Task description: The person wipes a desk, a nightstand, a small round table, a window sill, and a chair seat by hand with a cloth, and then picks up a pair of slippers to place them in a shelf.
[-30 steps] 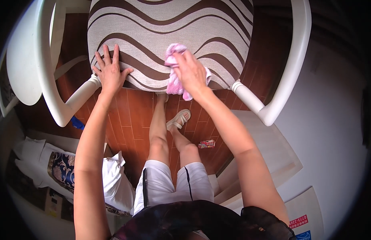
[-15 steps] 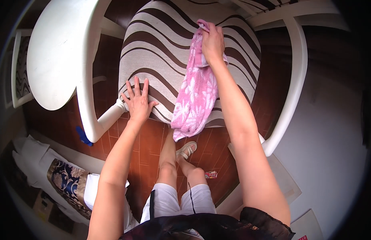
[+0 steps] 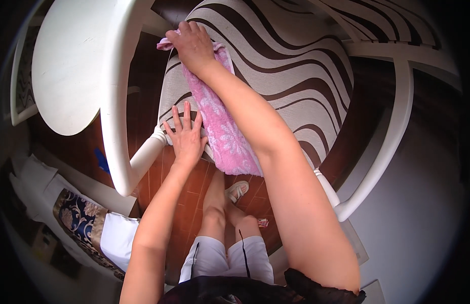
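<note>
1. Our right hand (image 3: 192,43) presses the pink cloth (image 3: 222,124) flat on the far corner of the striped cushion (image 3: 296,76).
2. Our left hand (image 3: 185,136) rests open, fingers spread, on the cushion's near edge.
3. We judge most of the cushion still unwiped.

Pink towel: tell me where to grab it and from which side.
Grip the towel at its loose near end hanging over the seat's front edge, coming from the front below. The right hand pins the far end; the left hand rests flat beside it.

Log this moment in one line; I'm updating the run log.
right hand: pressing pink towel on striped seat cushion | left hand: flat on cushion's front edge
</note>
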`<state>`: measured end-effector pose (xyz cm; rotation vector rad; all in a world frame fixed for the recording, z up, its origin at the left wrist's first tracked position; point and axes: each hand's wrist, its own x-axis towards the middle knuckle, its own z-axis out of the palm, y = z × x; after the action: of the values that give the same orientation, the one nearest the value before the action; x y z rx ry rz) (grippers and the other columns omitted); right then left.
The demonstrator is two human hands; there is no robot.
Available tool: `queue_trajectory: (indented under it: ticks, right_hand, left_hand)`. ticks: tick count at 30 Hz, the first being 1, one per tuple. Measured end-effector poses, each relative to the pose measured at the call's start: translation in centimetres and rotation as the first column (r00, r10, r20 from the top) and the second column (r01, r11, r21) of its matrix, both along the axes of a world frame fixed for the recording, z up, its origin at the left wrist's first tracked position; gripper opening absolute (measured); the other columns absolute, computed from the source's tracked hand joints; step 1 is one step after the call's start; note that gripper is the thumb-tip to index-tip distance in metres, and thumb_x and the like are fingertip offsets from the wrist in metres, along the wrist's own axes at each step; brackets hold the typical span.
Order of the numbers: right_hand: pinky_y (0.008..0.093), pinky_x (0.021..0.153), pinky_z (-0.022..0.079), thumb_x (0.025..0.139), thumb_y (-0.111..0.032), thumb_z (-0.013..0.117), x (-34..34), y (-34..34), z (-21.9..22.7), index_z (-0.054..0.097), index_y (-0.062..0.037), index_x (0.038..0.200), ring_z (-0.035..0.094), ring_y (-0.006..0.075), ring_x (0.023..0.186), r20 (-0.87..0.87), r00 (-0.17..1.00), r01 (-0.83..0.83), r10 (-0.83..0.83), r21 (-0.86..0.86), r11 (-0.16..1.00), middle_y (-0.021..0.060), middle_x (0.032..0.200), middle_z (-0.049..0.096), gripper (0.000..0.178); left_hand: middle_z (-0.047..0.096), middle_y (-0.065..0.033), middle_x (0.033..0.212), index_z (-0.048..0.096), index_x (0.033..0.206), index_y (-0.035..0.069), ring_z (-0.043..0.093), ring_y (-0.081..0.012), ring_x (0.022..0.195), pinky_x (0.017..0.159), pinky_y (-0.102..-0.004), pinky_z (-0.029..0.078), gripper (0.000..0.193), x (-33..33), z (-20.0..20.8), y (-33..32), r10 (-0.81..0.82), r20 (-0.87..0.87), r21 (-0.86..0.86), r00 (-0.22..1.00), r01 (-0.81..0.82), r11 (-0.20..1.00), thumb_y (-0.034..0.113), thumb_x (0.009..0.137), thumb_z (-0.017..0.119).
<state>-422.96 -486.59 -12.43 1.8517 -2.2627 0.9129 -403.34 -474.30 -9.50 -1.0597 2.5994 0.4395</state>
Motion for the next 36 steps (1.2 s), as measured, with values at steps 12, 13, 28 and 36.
queue_trajectory:
  ticks: [12,13,28,36]
  right_hand:
    - [0.0467,0.085,0.041,0.083,-0.015,0.050,-21.7,30.5,-1.8,0.053,-0.0139,0.115,0.050,0.0376,0.099,-0.068,0.302,0.934,-0.951,0.223,0.280,0.0182,0.105,0.054,0.032]
    - [0.0468,0.086,0.040,0.082,-0.016,0.051,-19.3,26.6,-0.5,0.052,-0.0116,0.115,0.049,0.0377,0.101,-0.236,0.240,0.953,-0.942,0.243,0.182,0.0189,0.105,0.053,0.033]
    - [0.0426,0.076,0.046,0.079,-0.008,0.052,-14.2,25.2,-0.8,0.053,-0.0069,0.110,0.051,0.0345,0.090,-0.018,0.864,0.494,-0.503,0.217,0.842,0.0144,0.098,0.053,0.031]
    - [0.0436,0.081,0.047,0.081,-0.006,0.052,0.0,35.0,4.5,0.057,-0.0104,0.111,0.055,0.0294,0.097,0.595,0.751,-0.102,-0.287,0.534,0.840,0.0121,0.095,0.053,0.031]
  left_hand:
    - [0.012,-0.0145,0.151,0.026,0.143,0.021,0.005,-0.0435,0.137,0.100,-0.0698,0.014,0.097,-0.5,0.9,0.3,0.033,0.053,0.010,0.998,-0.034,0.999,0.032,0.062,0.078]
    - [0.012,-0.0150,0.151,0.026,0.143,0.021,0.007,-0.0434,0.137,0.099,-0.0697,0.016,0.097,-0.2,0.6,0.3,0.028,0.056,-0.027,0.998,-0.027,0.999,0.031,0.063,0.079]
    - [0.050,-0.0159,0.087,0.050,0.095,0.001,0.052,-0.0358,0.082,0.068,-0.0428,0.043,0.034,-5.3,0.4,13.4,0.198,-0.336,0.324,0.921,-0.084,0.942,0.006,0.069,0.071]
    - [0.064,-0.0242,0.083,0.064,0.091,-0.006,0.064,-0.0350,0.079,0.072,-0.0407,0.049,0.036,7.5,7.0,22.7,0.452,0.210,0.732,0.867,-0.446,0.515,0.025,0.075,0.071]
